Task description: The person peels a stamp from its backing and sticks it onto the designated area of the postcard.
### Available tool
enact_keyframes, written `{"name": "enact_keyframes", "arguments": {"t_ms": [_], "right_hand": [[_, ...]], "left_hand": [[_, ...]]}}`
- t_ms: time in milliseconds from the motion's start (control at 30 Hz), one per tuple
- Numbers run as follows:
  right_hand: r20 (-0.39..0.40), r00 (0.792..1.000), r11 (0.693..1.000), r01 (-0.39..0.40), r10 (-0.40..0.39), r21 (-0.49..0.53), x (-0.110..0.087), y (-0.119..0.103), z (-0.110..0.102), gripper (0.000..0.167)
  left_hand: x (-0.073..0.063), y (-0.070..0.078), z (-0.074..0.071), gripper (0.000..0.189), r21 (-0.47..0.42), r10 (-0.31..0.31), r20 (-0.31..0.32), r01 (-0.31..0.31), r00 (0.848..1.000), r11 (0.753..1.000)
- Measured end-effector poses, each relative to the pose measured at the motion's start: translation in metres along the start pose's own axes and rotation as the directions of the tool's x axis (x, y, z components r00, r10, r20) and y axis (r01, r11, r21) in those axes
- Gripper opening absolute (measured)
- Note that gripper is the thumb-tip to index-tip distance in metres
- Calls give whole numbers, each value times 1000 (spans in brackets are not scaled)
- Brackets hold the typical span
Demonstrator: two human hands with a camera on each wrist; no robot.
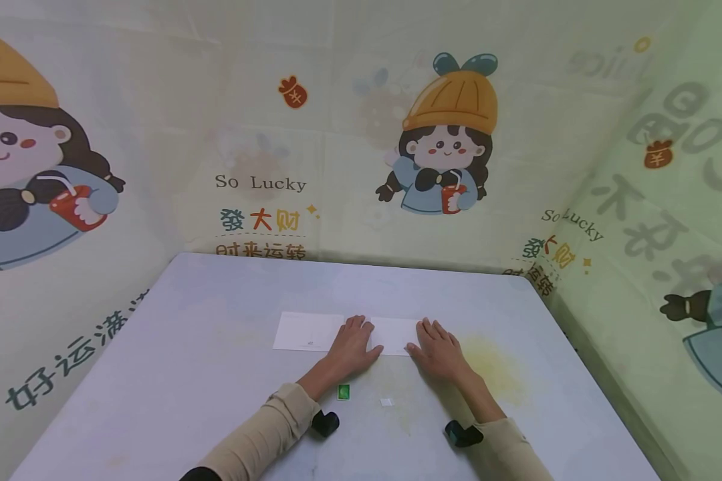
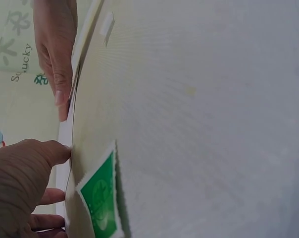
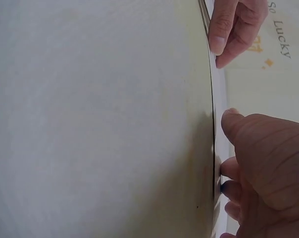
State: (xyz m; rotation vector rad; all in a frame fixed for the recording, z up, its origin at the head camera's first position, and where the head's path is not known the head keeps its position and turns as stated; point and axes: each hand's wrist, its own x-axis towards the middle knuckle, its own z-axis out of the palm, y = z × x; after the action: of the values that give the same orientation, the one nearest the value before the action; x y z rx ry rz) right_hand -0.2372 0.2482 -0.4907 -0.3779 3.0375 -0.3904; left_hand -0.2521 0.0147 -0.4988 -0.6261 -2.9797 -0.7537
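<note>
Two white paper rectangles, like envelopes, lie flat side by side on the table. Small print marks the lower right of the left paper (image 1: 305, 332). My left hand (image 1: 350, 346) rests where the two meet and hides the join, its thumb on the lower left corner of the right paper (image 1: 394, 335). At that paper's right edge my right hand (image 1: 442, 351) lies with fingers stretched forward, thumb at the lower edge. A green stamp (image 1: 343, 392) with perforated edges lies near my left wrist, and a small white paper piece (image 1: 387, 402) lies between my forearms.
The white table (image 1: 216, 387) carries a yellowish stain (image 1: 493, 367) right of my right hand. Printed cloth walls (image 1: 349, 153) stand behind the table and on both sides. Black wrist cameras (image 1: 325, 423) sit under both wrists, close above the tabletop.
</note>
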Motion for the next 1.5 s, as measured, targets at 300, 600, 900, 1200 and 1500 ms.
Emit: {"name": "enact_keyframes", "arguments": {"t_ms": [300, 600, 900, 1200, 1500], "right_hand": [[-3, 1000, 1000, -13, 13, 17, -4, 0, 0, 69], [15, 1000, 998, -28, 27, 64, -4, 1, 1, 74], [22, 999, 997, -50, 49, 61, -6, -1, -2, 74], [10, 999, 997, -47, 47, 55, -6, 0, -2, 75], [2, 998, 997, -57, 57, 45, -7, 1, -2, 75]], "left_hand": [[1, -1, 2, 56, 5, 0, 17, 0, 1000, 1000], [0, -1, 0, 56, 0, -1, 12, 1, 1000, 1000], [0, -1, 0, 56, 5, 0, 17, 0, 1000, 1000], [2, -2, 1, 56, 14, 1, 12, -1, 1000, 1000], [1, -2, 0, 55, 17, 4, 8, -4, 1000, 1000]]}}
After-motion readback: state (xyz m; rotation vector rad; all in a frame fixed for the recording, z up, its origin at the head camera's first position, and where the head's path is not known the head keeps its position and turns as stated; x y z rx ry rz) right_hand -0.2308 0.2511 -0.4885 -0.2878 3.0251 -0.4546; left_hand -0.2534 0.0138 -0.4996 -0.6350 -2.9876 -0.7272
